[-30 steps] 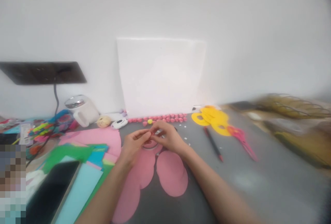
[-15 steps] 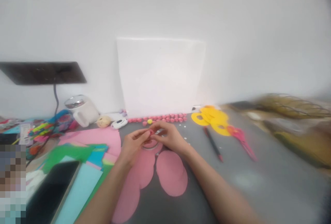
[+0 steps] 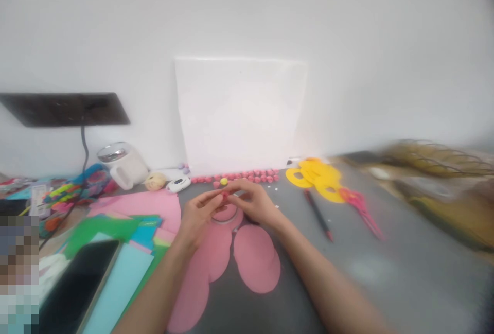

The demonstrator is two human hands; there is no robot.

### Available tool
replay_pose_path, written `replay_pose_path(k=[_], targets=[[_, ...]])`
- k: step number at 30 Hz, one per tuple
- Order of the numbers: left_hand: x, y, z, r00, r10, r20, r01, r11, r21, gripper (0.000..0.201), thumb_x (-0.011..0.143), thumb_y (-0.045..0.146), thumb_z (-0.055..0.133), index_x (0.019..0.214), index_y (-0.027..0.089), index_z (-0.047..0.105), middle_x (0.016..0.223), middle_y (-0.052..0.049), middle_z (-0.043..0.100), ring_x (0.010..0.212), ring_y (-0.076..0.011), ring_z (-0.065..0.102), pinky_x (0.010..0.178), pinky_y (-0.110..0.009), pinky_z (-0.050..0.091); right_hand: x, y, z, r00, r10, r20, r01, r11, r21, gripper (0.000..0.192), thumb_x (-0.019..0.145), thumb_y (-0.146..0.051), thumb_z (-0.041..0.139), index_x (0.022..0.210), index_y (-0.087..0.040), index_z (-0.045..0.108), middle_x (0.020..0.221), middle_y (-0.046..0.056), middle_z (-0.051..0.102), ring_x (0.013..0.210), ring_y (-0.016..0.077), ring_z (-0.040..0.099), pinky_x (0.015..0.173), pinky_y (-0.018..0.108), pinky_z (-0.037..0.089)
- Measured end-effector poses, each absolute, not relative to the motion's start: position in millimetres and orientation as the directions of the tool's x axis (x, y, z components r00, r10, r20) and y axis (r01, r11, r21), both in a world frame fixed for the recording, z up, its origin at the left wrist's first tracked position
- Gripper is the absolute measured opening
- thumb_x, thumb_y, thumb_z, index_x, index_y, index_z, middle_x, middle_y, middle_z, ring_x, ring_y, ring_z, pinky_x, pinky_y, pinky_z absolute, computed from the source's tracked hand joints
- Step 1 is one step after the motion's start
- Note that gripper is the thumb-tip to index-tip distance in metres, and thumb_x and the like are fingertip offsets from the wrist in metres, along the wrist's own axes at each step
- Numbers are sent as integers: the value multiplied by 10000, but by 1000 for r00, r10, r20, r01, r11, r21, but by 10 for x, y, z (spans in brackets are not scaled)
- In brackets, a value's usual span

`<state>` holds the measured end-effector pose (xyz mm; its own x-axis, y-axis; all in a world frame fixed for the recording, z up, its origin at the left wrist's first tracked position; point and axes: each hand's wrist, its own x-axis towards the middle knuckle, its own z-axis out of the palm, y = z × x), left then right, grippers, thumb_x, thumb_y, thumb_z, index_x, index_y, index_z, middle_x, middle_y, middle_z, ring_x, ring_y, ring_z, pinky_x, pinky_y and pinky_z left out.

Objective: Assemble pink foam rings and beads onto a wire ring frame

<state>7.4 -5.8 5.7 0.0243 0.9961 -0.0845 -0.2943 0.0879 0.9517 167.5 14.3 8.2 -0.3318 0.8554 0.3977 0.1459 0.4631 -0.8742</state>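
Observation:
My left hand (image 3: 197, 215) and my right hand (image 3: 257, 204) meet fingertip to fingertip above the grey table (image 3: 386, 267). Between their fingertips they pinch a small red-pink piece (image 3: 224, 196), like a little rolled ball. Below the hands lie pink paper circles (image 3: 257, 258) and a pink ring shape (image 3: 227, 215). A row of small red-pink balls (image 3: 247, 175) with one yellow ball (image 3: 223, 181) lies just beyond the hands, along the foot of a white board (image 3: 241, 112).
Yellow paper rings (image 3: 318, 175), pink scissors (image 3: 363, 210) and a dark pencil (image 3: 318, 214) lie to the right. Coloured paper sheets (image 3: 127, 231), a dark phone (image 3: 77, 287), a white mug (image 3: 123, 165) and a cable sit left. A wire basket (image 3: 436, 161) stands far right.
The hands have barely shifted; the fingertips have turned slightly around the small red-pink piece held between them.

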Motion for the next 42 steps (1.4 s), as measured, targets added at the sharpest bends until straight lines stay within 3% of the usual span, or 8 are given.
replay_pose_path(k=[11, 22, 33, 42], targets=[[69, -48, 29, -17, 998, -65, -175, 61, 983, 340, 626, 293, 747, 928, 143, 701, 884, -93, 722, 754, -215, 673, 818, -371, 505, 1667, 188, 16, -287, 862, 418, 174, 476, -862, 141, 771, -236, 599, 877, -221, 691, 917, 41, 671, 897, 171, 613, 731, 275, 497], [81, -73, 43, -20, 1000, -1, -40, 0, 999, 269, 661, 292, 711, 893, 157, 715, 824, -76, 734, 769, -221, 681, 791, -337, 516, 1622, 163, 23, -276, 896, 349, 67, 380, -923, 108, 776, -222, 563, 783, -171, 658, 735, 17, 666, 696, 136, 638, 678, 267, 514], [85, -78, 39, -12, 1000, -17, -68, 16, 998, 280, 639, 314, 724, 869, 155, 725, 849, -96, 734, 800, -246, 680, 808, -354, 505, 1624, 150, 89, -265, 922, 282, 111, 320, -941, 190, 792, -279, 541, 667, -166, 628, 678, 10, 655, 657, 134, 631, 664, 261, 510], [50, -40, -6, -47, 999, -22, -86, 18, 996, 311, 627, 339, 734, 875, 150, 722, 861, -98, 727, 758, -226, 670, 787, -360, 503, 1640, 171, 30, -343, 886, 312, -1, 332, -943, 215, 738, -302, 640, 904, -166, 643, 874, 57, 669, 788, 165, 643, 731, 299, 530]])
